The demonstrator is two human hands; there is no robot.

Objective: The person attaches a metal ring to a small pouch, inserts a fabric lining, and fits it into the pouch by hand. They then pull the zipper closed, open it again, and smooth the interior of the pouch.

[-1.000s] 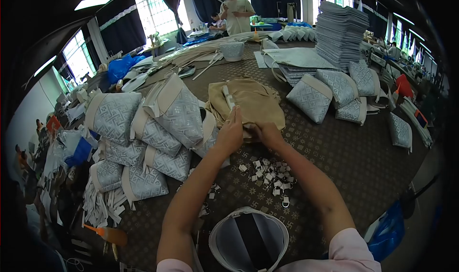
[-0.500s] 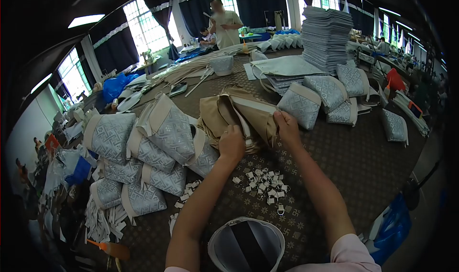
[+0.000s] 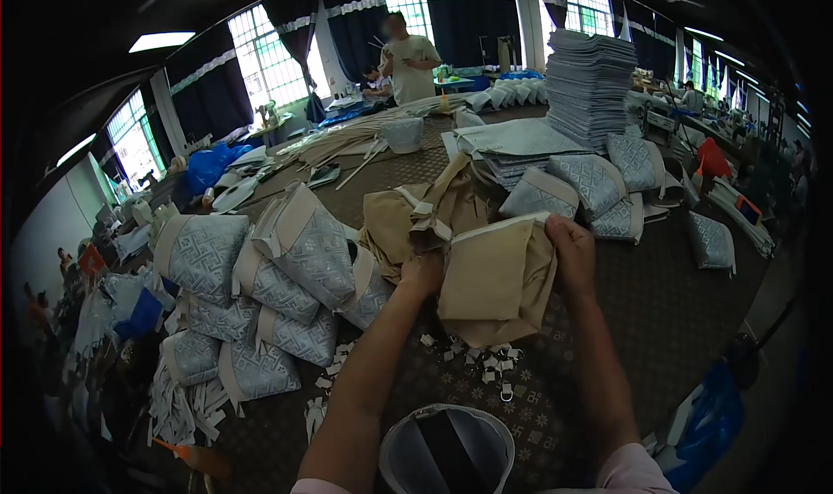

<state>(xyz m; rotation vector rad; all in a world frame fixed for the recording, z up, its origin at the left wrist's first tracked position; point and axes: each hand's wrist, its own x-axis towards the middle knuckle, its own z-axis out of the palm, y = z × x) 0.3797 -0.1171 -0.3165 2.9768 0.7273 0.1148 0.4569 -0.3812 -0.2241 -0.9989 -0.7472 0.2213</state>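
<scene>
A tan fabric pouch point(image 3: 490, 286) with a pale band along its top edge hangs from my right hand point(image 3: 573, 249), whose fingers close on its upper right corner. My left hand point(image 3: 423, 273) is closed at the pouch's left side, against bunched tan fabric point(image 3: 390, 225); its fingertips are partly hidden there. Just below the pouch lie small white tabs with metal rings point(image 3: 490, 365), partly covered by it. Left of my left hand is a pile of silver patterned pouches point(image 3: 304, 238) with beige bands.
More silver pouches point(image 3: 590, 186) lie at the right, before a tall stack of grey sheets point(image 3: 590, 82). A round grey container point(image 3: 395, 459) with a dark strip is near my body. An orange-tipped bottle point(image 3: 195, 457) lies front left. A person point(image 3: 408, 60) stands across the table.
The tan pouch has come apart from the bunched fabric and swung toward me, its flat face now showing. My right hand moved right and slightly down; my left hand moved slightly down.
</scene>
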